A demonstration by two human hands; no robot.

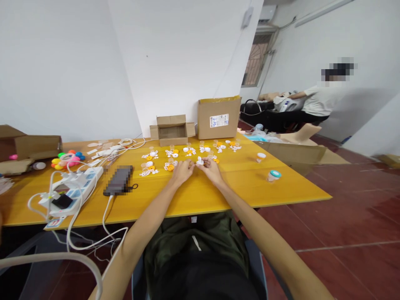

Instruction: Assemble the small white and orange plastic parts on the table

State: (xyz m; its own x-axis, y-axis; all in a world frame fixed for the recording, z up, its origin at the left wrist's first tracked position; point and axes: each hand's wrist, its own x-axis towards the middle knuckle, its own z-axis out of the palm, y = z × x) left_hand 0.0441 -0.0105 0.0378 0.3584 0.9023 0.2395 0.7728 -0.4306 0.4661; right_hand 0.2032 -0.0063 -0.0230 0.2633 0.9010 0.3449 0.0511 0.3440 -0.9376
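A yellow table (193,204) lay beneath the left hand (182,171) and right hand (211,168). Directly beyond them rose a white wall (184,54), its corner off to their left. Far beyond the right hand were a barred window (256,58) and, above it, an air conditioner (268,13). Red floor tiles (350,216) spread to that hand's right, under soft light.

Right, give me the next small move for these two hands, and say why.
Probably bring the left hand in to steady the small white piece. The right hand alone appears to be holding it, above the table, and the left is close beside it. Whether the left already pinches something is too small to tell.
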